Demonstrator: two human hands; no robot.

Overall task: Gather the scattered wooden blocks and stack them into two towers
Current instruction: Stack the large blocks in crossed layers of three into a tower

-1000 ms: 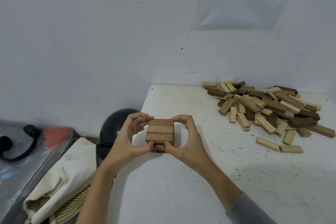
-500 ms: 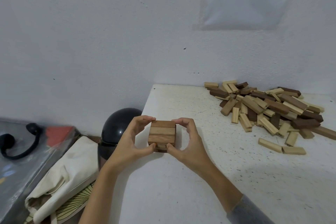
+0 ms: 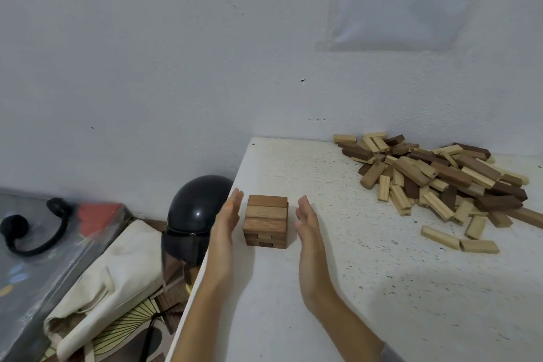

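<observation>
Over by the left edge of the white speckled bench point(image 3: 382, 288), a short stack of brown blocks point(image 3: 266, 222) is sitting upright, a few layers high, with three blocks lying side by side on top and the layer under them running crosswise. The person is holding the left hand point(image 3: 227, 214) and the right hand point(image 3: 307, 220) flat on either side of it, palms facing each other and fingers straight. Neither grip is holding anything: both are fully open and sitting just beside the stack with a small gap, not touching it. A bit of grey sleeve point(image 3: 390, 354) is showing on the right arm. Way over at the back right, against the wall point(image 3: 147, 67), the rest of the blocks are lying in a messy pile point(image 3: 435, 176), pale and dark ones all jumbled together, well apart from the stack. Two pale blocks point(image 3: 440, 237) are lying end to end just in front of the pile. Off the bench to the left, a shiny black helmet point(image 3: 195, 209) is resting near the bench edge, with a cream cloth bag point(image 3: 111, 273) slumping beside it. A sheet of paper point(image 3: 405, 3) with some printed text is hanging on the wall above the pile.
</observation>
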